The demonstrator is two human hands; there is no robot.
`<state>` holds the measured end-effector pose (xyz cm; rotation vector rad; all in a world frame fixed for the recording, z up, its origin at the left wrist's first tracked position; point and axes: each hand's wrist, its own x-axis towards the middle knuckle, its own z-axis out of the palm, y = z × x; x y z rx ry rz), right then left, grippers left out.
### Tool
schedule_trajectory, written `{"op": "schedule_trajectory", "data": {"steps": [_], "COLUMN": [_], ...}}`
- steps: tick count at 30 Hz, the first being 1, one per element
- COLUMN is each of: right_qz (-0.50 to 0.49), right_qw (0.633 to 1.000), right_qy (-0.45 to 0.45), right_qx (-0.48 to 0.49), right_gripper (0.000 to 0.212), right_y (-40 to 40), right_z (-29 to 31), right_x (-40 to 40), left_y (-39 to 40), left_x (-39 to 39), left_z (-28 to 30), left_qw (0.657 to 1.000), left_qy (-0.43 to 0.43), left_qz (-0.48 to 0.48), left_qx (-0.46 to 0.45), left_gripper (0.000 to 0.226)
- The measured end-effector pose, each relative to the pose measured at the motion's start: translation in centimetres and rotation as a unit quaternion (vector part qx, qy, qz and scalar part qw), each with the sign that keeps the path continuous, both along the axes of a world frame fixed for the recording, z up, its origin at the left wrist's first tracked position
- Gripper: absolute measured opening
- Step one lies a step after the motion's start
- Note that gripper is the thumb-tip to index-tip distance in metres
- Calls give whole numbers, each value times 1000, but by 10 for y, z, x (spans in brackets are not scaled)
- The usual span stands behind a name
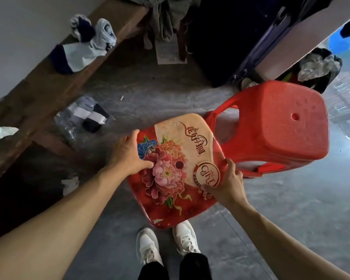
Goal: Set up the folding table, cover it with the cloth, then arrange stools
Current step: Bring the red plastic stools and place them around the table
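Note:
A red plastic stool with a flower print on its seat (176,170) is held above the grey floor, just in front of my white shoes. My left hand (127,156) grips its left edge, thumb lying on the printed top. My right hand (224,182) grips the right edge, thumb on the top beside a round gold label. A second stool, plain red (275,126), stands tilted just behind and to the right, its seat with a small centre hole facing me. No folding table or cloth is in sight.
A long brown wooden bench (55,77) runs along the left wall with loose clothes (85,41) on it. Packaged socks (83,116) lie on the floor under it. A dark suitcase (230,37) stands at the back. A blue basin (346,41) sits far right.

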<state>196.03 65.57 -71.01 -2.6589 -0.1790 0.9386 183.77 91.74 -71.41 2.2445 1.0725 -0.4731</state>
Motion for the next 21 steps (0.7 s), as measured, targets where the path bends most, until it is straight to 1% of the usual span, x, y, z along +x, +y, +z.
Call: {"op": "schedule_trajectory", "data": {"steps": [4,6,10,14,21], "right_qz": [-24,-24,37,120,248], "right_qw": [999,999,999,992,966], "right_qy": [14,12,-1,-9,-27], "right_qx": [19,26,21,23,68], "right_gripper": [117,120,126,127,121], "right_y": [-3,-5,-3,1,1], "right_z": [-3,2,33,97,215], "right_x": [0,4,13,21,0], "left_y": [-8,-19,-42,-76,-139], "left_x": [-7,-15,-37,-62,-123], "left_z": [2,6,35,108,246], "left_qw": [1000,999,995,985,953], "left_qy": [-14,-11,11,14,3], "left_qz": [6,8,69,157,282], "left_qx": [28,47,68,67,112], "left_gripper": [115,112,113,112,113]}}
